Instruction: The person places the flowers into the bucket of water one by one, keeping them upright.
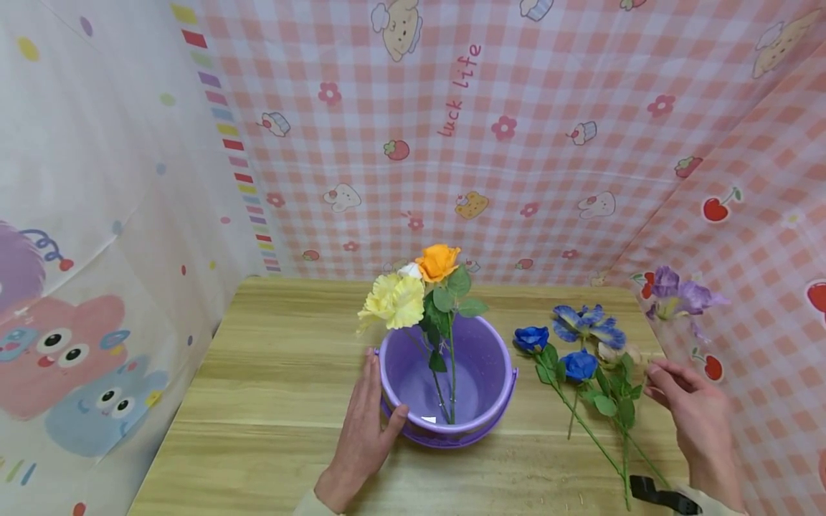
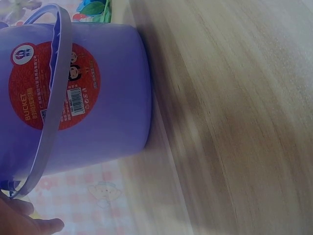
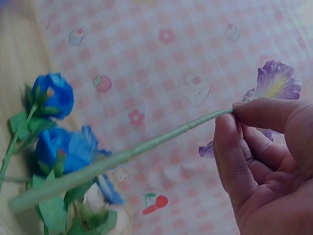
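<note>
My right hand (image 1: 700, 419) pinches the green stem (image 3: 146, 146) of a purple iris (image 1: 687, 297) between thumb and fingertips, at the table's right side. The bloom stands above the hand, and the stem slants away past the fingers in the right wrist view. With its fingers straight, my left hand (image 1: 364, 426) rests against the left side of a purple bucket (image 1: 385, 380). Inside the bucket lean a yellow flower (image 1: 399, 301) and an orange rose (image 1: 439, 262), their blooms above the rim. A white flower (image 1: 410, 270) is mostly hidden behind them.
Right of the bucket lie two blue roses (image 1: 531, 339), a blue ruffled flower (image 1: 590, 326) and a pale flower (image 1: 619, 355), their stems crossing. The bucket's handle (image 2: 61, 88) hangs down its near side. Checked cloth (image 1: 413, 179) stands behind the wooden table (image 1: 277, 401).
</note>
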`<state>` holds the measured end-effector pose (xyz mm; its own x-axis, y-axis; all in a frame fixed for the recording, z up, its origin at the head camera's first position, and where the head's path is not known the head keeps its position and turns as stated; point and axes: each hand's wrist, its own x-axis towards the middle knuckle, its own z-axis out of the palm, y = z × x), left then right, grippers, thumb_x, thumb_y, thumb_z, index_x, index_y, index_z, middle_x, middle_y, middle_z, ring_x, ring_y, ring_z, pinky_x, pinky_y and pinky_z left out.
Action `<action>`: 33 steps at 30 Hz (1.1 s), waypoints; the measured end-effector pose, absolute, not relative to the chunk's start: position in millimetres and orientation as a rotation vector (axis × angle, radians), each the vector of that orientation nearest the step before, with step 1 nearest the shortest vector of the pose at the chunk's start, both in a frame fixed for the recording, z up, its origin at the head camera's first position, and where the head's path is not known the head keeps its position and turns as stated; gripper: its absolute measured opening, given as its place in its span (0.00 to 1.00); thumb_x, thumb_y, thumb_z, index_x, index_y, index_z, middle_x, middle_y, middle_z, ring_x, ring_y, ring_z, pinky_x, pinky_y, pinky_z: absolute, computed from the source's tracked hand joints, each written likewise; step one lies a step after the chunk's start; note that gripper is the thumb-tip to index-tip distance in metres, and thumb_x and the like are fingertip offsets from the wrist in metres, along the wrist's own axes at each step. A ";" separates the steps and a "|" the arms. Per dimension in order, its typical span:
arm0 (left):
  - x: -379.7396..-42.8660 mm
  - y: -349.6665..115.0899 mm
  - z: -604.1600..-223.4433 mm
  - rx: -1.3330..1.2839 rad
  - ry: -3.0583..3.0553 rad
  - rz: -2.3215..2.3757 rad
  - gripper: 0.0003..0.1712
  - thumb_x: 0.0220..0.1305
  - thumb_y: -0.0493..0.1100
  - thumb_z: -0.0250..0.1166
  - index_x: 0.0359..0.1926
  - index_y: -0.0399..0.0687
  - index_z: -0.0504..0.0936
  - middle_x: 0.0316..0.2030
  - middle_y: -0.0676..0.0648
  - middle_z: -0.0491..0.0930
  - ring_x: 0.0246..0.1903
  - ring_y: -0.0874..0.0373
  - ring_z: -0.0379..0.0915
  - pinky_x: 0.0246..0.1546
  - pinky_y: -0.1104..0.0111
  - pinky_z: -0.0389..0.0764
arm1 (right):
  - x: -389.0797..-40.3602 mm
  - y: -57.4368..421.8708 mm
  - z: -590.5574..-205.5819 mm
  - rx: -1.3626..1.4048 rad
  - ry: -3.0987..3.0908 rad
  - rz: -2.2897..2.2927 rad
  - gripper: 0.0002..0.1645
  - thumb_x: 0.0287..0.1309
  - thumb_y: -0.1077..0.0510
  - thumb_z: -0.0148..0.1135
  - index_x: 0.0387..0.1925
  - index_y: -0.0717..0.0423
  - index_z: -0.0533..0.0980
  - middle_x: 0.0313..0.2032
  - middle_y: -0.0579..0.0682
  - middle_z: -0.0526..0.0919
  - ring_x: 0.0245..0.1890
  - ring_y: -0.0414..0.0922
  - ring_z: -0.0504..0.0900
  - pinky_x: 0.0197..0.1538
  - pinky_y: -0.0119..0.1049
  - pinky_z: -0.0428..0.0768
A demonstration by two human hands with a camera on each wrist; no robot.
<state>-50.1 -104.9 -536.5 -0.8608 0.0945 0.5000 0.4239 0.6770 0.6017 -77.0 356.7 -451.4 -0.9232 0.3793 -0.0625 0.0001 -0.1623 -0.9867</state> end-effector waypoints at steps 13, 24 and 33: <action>-50.8 -104.7 -537.3 -0.404 -2.455 -1.024 0.49 0.79 0.67 0.46 0.82 0.35 0.46 0.80 0.32 0.48 0.75 0.32 0.52 0.71 0.38 0.60 | -84.3 322.8 -439.1 -0.275 -1.848 2.142 0.09 0.64 0.70 0.68 0.42 0.58 0.88 0.33 0.46 0.88 0.32 0.40 0.86 0.36 0.30 0.88; -50.0 -104.5 -537.5 -0.392 -2.464 -1.035 0.49 0.79 0.66 0.47 0.82 0.37 0.45 0.81 0.35 0.46 0.77 0.35 0.51 0.78 0.52 0.51 | -91.9 286.7 -423.5 -0.313 -1.854 2.150 0.07 0.64 0.65 0.70 0.43 0.60 0.86 0.33 0.47 0.87 0.32 0.40 0.86 0.37 0.29 0.88; -50.9 -104.2 -538.5 -0.401 -2.451 -1.016 0.49 0.79 0.67 0.45 0.82 0.36 0.46 0.81 0.34 0.46 0.76 0.33 0.52 0.78 0.52 0.52 | -100.7 262.7 -408.6 -0.293 -1.864 2.157 0.08 0.64 0.64 0.71 0.44 0.60 0.86 0.34 0.49 0.86 0.33 0.41 0.85 0.38 0.29 0.89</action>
